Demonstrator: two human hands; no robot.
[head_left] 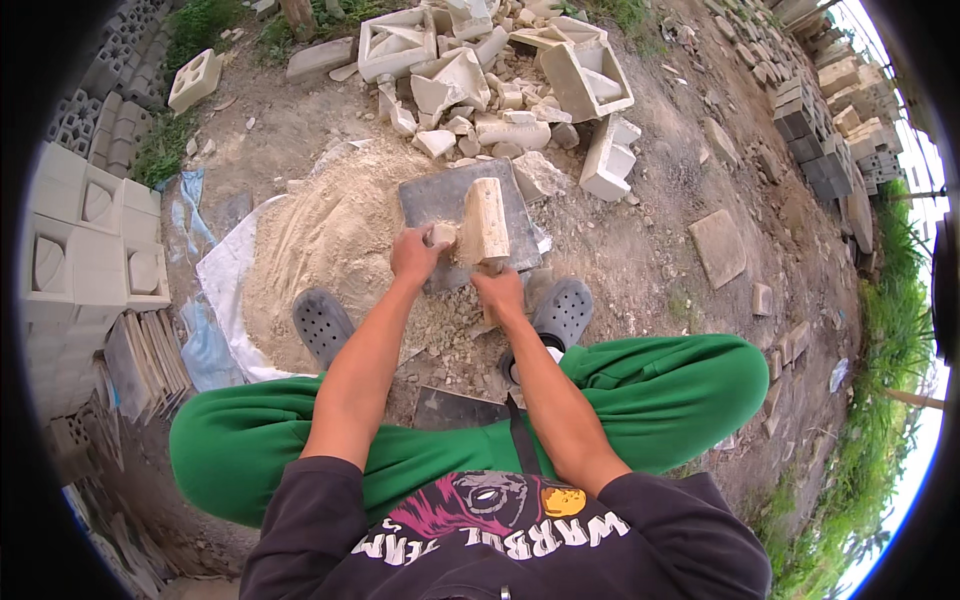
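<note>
My left hand (413,256) is closed on a small pale block chunk (442,234), held against a dark flat slab (420,203) on the ground. In my right hand (499,293) is the handle of a mallet with a thick, pale, wood-like head (486,222). That head stands over the slab, just right of the chunk, and hides part of the slab. Beige crumbs and dust lie around the chunk. To the left, a mound of beige powder (320,235) spreads over a white sheet (222,262).
Beyond the slab lies a heap of broken cream blocks (450,85). Pale moulded blocks (75,235) are stacked at the left, above leaning thin boards (145,365). Grey blocks (815,140) stand far right. My grey clogs (565,312) flank the work spot.
</note>
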